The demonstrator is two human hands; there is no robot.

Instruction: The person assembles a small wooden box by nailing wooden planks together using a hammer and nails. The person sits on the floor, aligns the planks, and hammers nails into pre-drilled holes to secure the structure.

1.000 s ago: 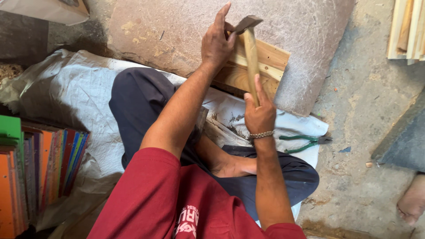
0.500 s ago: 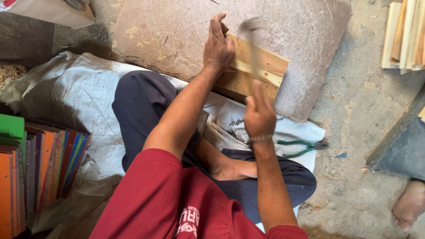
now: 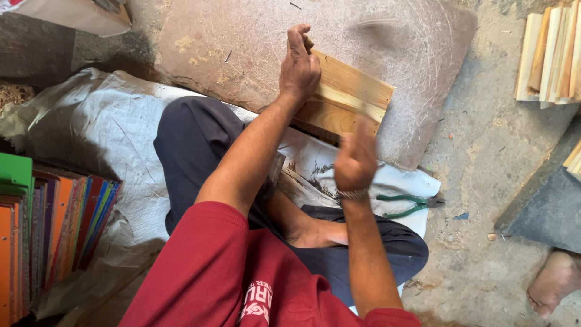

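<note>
At the far left, a stack of coloured boards (image 3: 57, 236) stands on edge, green, orange, blue and purple, cut off by the frame. Beside it lies the white woven sack (image 3: 103, 139) on which you sit cross-legged.

Your left hand (image 3: 299, 68) rests on the left end of the wooden slat piece (image 3: 348, 100). The fingers are curled over the top corner of the wood, closed down on it rather than spread; the fingertips themselves are turned away from the camera and cannot be made out. The slat piece lies flat on the pinkish stone slab (image 3: 387, 48), near the slab's lower edge, just beyond your knees.

Your right hand (image 3: 356, 158) is raised just in front of the near edge of the slat piece, wrist bearing a metal bracelet. It is motion-blurred. The fingers appear drawn into a fist, but what they enclose is not legible; a faint blurred streak (image 3: 378, 25) shows on the slab above, too smeared to identify.

To the right of that wrist, green-handled pliers (image 3: 410, 206) lie on the sack, untouched, jaws pointing right.

Further right, a bundle of pale wooden slats (image 3: 548, 54) lies on the concrete floor, cut off at the frame edge. At the lower right corner a bare foot (image 3: 554, 281) of another person is partly visible.
</note>
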